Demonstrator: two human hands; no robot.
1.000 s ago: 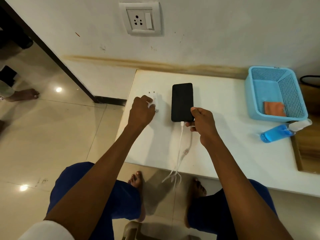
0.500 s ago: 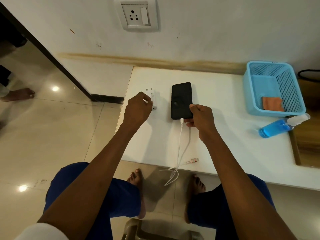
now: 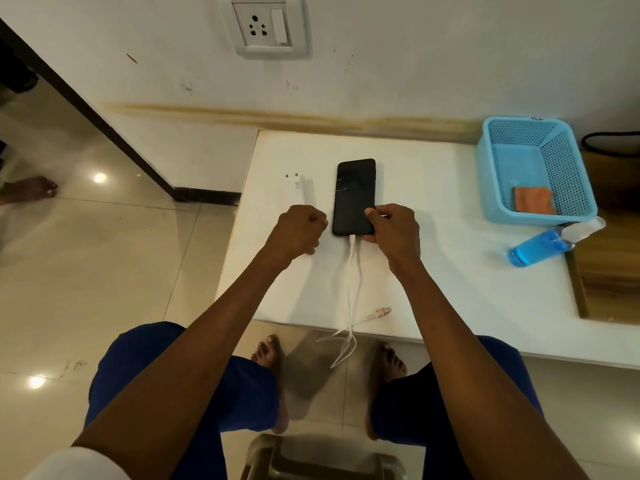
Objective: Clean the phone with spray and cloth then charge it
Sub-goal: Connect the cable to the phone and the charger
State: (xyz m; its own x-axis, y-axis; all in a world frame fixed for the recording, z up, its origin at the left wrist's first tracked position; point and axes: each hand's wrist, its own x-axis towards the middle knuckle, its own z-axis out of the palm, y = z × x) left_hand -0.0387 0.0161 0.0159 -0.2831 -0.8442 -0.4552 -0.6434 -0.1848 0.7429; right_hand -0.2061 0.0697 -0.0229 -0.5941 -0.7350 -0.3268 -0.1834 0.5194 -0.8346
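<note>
Left arm: bare, stretched forward from lower left.
Left hand: fingers curled into a loose fist with knuckles up; whether it holds anything cannot be told.
Right arm: bare, stretched forward from lower right.
Right hand: grip on the phone at its near right corner, thumb on top, fingers curled under the edge.
Legs: knees apart, bare feet on the floor.

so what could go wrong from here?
1. The cable loops off the table edge by the feet; a snag could drag the phone.
2. Its free USB end is not in the adapter, which lies unplugged from the wall socket: no charging yet.
</note>
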